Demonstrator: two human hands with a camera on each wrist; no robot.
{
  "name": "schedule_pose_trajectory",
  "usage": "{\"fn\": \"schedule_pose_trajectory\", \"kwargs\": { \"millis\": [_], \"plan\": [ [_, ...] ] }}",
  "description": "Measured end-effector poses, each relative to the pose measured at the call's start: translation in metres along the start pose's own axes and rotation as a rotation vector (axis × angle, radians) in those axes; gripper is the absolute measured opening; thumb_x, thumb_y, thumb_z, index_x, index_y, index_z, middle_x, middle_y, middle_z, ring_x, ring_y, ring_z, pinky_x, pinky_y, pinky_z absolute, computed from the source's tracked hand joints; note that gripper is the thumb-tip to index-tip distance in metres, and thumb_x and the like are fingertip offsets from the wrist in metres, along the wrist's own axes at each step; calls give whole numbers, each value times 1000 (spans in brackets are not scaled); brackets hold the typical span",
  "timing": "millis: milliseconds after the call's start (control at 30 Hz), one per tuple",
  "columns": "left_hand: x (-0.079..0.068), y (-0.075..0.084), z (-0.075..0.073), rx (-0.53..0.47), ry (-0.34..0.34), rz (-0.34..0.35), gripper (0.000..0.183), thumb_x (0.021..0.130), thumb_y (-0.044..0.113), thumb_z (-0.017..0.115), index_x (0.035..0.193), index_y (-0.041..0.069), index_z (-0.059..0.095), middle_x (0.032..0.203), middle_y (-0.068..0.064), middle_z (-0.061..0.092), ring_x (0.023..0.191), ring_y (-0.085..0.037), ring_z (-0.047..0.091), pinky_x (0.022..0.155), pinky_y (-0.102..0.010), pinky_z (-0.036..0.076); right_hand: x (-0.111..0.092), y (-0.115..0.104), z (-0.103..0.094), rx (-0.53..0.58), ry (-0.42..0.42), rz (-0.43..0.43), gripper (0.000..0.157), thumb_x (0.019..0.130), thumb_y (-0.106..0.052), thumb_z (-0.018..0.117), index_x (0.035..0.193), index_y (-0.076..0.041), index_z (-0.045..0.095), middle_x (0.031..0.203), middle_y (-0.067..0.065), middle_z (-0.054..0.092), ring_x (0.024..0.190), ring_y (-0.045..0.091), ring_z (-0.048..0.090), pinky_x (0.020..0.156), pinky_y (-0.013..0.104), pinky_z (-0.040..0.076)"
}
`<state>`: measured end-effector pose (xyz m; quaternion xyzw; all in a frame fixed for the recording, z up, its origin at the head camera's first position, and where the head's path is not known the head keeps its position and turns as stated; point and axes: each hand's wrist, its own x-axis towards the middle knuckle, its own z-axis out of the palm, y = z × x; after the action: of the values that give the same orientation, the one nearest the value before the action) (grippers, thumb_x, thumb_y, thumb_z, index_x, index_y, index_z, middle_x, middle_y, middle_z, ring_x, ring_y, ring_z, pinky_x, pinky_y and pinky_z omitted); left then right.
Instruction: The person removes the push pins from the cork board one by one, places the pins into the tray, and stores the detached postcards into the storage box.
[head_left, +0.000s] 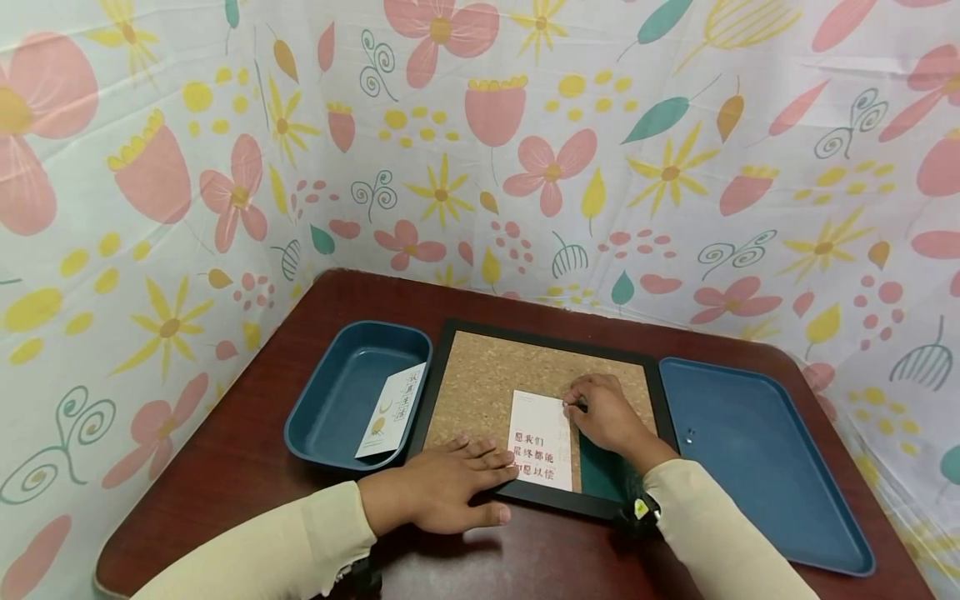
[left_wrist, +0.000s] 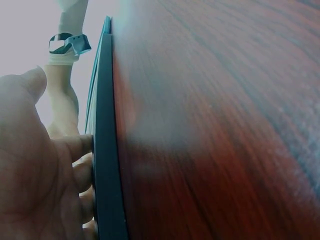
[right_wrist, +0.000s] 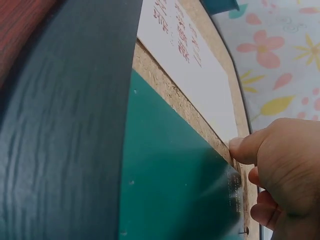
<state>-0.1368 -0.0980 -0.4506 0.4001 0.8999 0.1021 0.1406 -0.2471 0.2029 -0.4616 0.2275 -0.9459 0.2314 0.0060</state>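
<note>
A white card with red characters (head_left: 542, 442) lies on a black-framed cork board (head_left: 480, 367). My left hand (head_left: 453, 483) rests flat across the board's lower left, fingertips at the card's left edge and thumb beyond the frame. With curled fingers, my right hand (head_left: 607, 408) has thumb and forefinger together at the card's upper right corner; in the right wrist view the thumb (right_wrist: 242, 149) lies over that corner. I cannot tell what small thing is pinched there. Beside the card sits a green card (right_wrist: 170, 170), with a pin (right_wrist: 246, 231) at one corner.
Left of the board stands a deep blue tray (head_left: 318, 408), where another white card (head_left: 390, 412) leans against the side. A shallow blue tray (head_left: 765, 450) on the right has small shiny bits (head_left: 690, 435) in it. Floral cloth (head_left: 555, 175) hangs behind the dark red table (head_left: 225, 467).
</note>
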Motion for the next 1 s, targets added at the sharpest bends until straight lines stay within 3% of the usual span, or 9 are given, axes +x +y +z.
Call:
{"fn": "schedule_pose_trajectory", "kwargs": {
  "millis": [300,500,833,1000],
  "plan": [
    [0,1,-1,-3,-1,2,75,102,73,17,162,31,32,167,11,25,155,-16,14,125,-45,13,-2,0,-1,5,-2,24,6,101,-11,66,99,-10,71,134,21,58,134,44,41,108,57,37],
    [0,1,-1,-2,-6,0,76,101,74,16,162,32,32,167,11,24,155,-16,13,125,-45,11,-5,2,-2,6,30,-3,7,102,-10,66,101,-8,72,130,21,61,129,41,49,103,56,42],
    [-1,1,-2,0,7,11,74,103,72,19,162,30,33,167,9,26,155,-18,15,125,-46,13,-12,6,-10,17,87,-19,6,99,-10,70,98,-7,75,131,22,61,126,40,50,94,57,50],
    [-2,2,-4,4,1,11,74,103,72,19,162,30,33,167,9,25,155,-18,15,125,-46,13,-16,9,-15,-9,106,-27,5,98,-10,71,99,-8,76,131,20,62,127,42,47,101,60,43]
  ]
}}
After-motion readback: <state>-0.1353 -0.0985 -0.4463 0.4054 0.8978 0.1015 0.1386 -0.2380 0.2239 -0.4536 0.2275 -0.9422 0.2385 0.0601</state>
